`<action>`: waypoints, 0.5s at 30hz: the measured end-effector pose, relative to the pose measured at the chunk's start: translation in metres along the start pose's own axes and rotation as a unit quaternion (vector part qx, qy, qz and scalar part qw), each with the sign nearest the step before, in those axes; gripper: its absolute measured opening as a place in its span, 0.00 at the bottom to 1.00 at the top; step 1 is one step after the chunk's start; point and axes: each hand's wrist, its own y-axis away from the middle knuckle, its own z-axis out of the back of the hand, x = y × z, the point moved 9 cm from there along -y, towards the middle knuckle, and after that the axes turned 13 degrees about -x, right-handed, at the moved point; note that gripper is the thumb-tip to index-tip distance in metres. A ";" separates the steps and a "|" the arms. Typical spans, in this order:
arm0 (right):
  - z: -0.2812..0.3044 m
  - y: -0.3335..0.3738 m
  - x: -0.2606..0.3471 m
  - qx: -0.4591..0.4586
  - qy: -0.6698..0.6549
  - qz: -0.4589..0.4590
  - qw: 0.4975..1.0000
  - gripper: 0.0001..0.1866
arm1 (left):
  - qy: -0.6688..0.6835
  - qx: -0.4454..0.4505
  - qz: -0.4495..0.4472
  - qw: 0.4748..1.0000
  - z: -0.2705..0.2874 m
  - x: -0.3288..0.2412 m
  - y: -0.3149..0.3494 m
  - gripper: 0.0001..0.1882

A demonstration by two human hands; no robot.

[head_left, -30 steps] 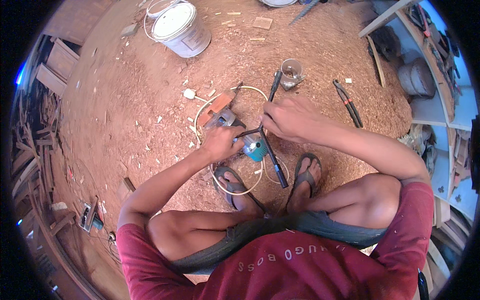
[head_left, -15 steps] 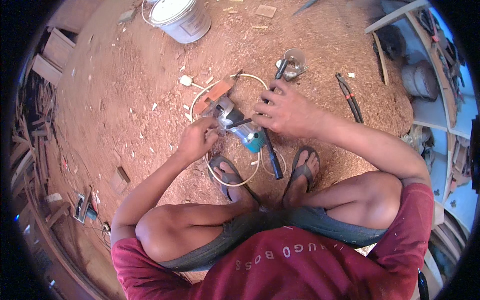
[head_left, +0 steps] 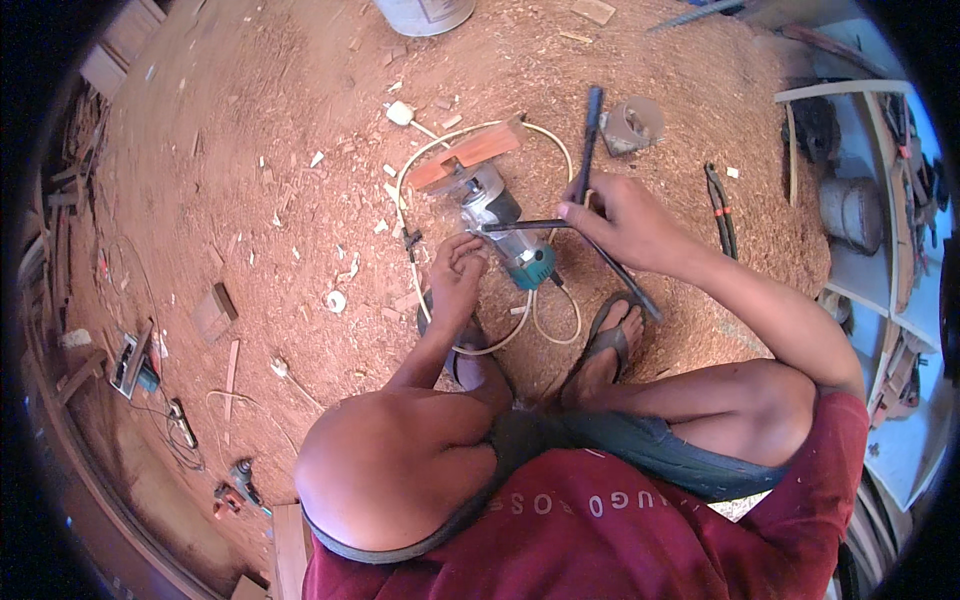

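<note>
A small power router [head_left: 500,222] with a silver body, teal cap and orange base plate lies on its side on the sawdust floor. My left hand [head_left: 457,272] rests on its lower side, fingers curled against the body. My right hand [head_left: 620,215] grips a thin dark wrench [head_left: 520,226] whose tip reaches the router's body. A long dark bar [head_left: 590,130] runs under my right hand, from far of it down toward my sandalled foot [head_left: 612,335]. The router's pale cord [head_left: 545,325] loops around it.
Pliers with dark handles [head_left: 722,208] lie to the right. A small grey piece [head_left: 635,122] sits beyond my right hand. A white bucket [head_left: 425,12] stands at the far edge. Shelves [head_left: 880,230] line the right; wood scraps and another power tool [head_left: 240,485] lie left.
The view has shifted so the router sits lower in the picture. My right hand has drawn back to the right of the router, the thin wrench now lying across toward it.
</note>
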 end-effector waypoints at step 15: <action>0.014 0.015 0.021 0.053 0.011 0.133 0.990 0.08 | 0.007 -0.043 -0.016 0.999 -0.002 -0.013 0.005 0.15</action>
